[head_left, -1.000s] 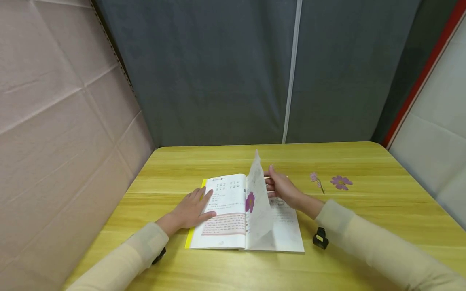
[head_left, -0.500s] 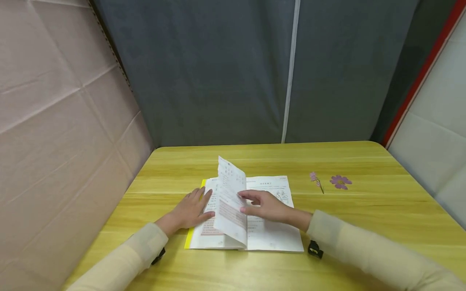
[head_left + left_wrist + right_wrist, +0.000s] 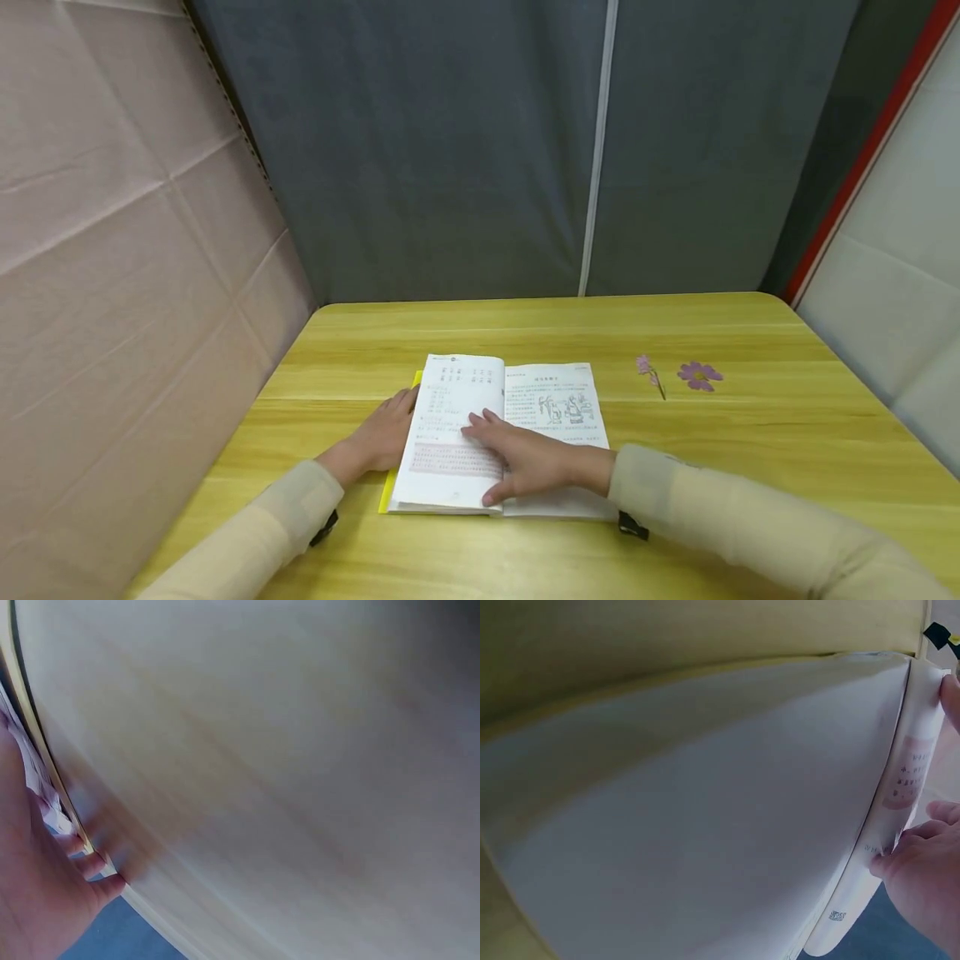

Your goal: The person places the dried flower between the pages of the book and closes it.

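An open book with a yellow cover lies on the table, its right page showing a line drawing. The turned page, with a pink text box, leans over the left half and bows up near the spine in the right wrist view. My right hand rests on this page by the spine, fingers spread. At the book's left edge, my left hand lies with its fingertips hidden under the page. To the right lie a flat purple flower and a small pink flower sprig.
The wood-grain table ends at a dark grey curtain behind. Pale cloth walls stand at the left and right, the right one with a red edge strip.
My right hand has swung the lifted page from right to left across the spine and moved left with it. A purple flower earlier seen against that page is now hidden. My left hand stays put.
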